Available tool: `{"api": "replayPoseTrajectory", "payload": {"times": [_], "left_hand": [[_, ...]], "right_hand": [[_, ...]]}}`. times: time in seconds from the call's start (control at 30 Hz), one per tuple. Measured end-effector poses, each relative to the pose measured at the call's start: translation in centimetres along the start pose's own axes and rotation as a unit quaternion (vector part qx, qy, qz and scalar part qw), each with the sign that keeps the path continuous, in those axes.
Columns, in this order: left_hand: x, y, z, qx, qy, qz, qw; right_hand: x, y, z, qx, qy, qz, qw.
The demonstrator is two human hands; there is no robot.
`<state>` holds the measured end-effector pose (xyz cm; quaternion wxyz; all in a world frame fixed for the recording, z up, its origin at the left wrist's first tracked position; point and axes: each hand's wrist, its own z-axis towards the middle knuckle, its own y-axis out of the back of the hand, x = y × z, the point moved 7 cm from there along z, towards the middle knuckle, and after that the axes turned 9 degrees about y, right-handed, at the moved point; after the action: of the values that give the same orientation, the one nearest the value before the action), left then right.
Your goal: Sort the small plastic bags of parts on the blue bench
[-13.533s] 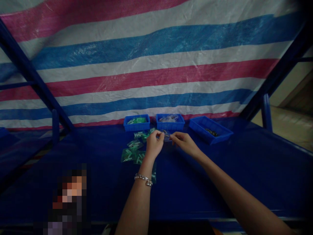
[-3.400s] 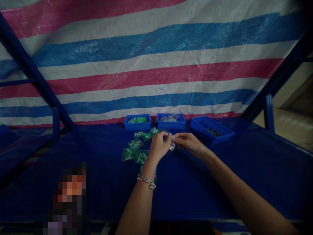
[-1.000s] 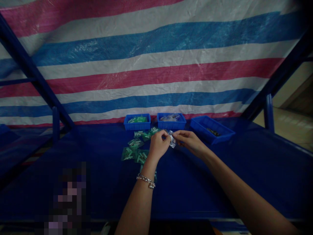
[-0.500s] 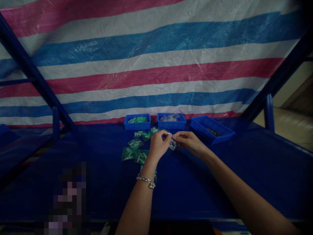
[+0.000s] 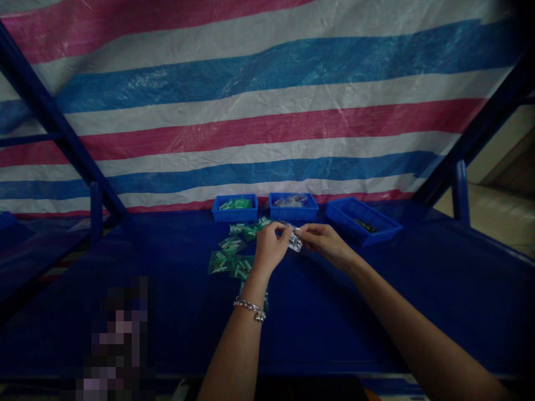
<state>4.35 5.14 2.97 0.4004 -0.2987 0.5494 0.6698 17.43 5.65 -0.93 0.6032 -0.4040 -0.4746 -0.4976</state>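
Observation:
Between my hands hangs a small clear plastic bag [image 5: 295, 241] with shiny silvery pieces inside. My left hand [image 5: 272, 245] pinches its upper left edge between thumb and finger. The upper right side of the bag is gripped by my right hand [image 5: 324, 240], its fingers closed together. Several green plastic bags [image 5: 220, 262] holding pale stick-like pieces lie on the blue table [image 5: 317, 323], just left of and partly behind my left hand and wrist. What exactly the small pieces are is too small to tell.
Along the back stand a blue bin [image 5: 234, 216] with green bags, a blue bin [image 5: 293, 214] with clear bags, and an angled blue bin [image 5: 363, 223] with small dark parts. A striped tarp [image 5: 267, 128] hangs behind, between blue posts [image 5: 460, 192].
The small bag has spread flatter and turned slightly, so its silvery contents show more plainly. Both hands stay almost in place.

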Motion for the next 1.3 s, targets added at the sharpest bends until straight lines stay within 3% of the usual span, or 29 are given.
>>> {"api": "replayPoseTrajectory", "payload": {"times": [0.13, 0.37, 0.53, 0.73, 1.03, 1.17, 1.3], "left_hand": [[-0.1, -0.2, 0.0, 0.012, -0.006, 0.004, 1.0], [-0.3, 0.0, 0.0, -0.002, -0.011, -0.004, 1.0], [-0.6, 0.8, -0.1, -0.061, -0.052, -0.009, 0.997], [-1.2, 0.4, -0.4, -0.025, -0.098, -0.041, 0.994], [-1.1, 0.0, -0.3, -0.01, -0.099, -0.036, 0.994], [-0.3, 0.3, 0.1, -0.027, -0.042, -0.075, 0.996], [0.3, -0.6, 0.1, 0.03, 0.004, -0.082, 0.996]], "right_hand": [[0.1, 0.6, 0.1, -0.04, 0.002, 0.021, 0.999], [-0.1, 0.7, 0.0, -0.048, -0.006, 0.032, 0.998], [-1.3, 1.4, -0.4, -0.087, -0.105, 0.011, 0.991], [-1.7, 0.0, -0.8, 0.004, -0.168, 0.109, 0.98], [-0.6, -0.1, -0.4, -0.001, -0.092, 0.177, 0.98], [-0.7, 0.5, -0.3, -0.03, -0.081, 0.18, 0.98], [-0.8, 0.7, -0.2, -0.047, -0.072, 0.183, 0.979]]}}
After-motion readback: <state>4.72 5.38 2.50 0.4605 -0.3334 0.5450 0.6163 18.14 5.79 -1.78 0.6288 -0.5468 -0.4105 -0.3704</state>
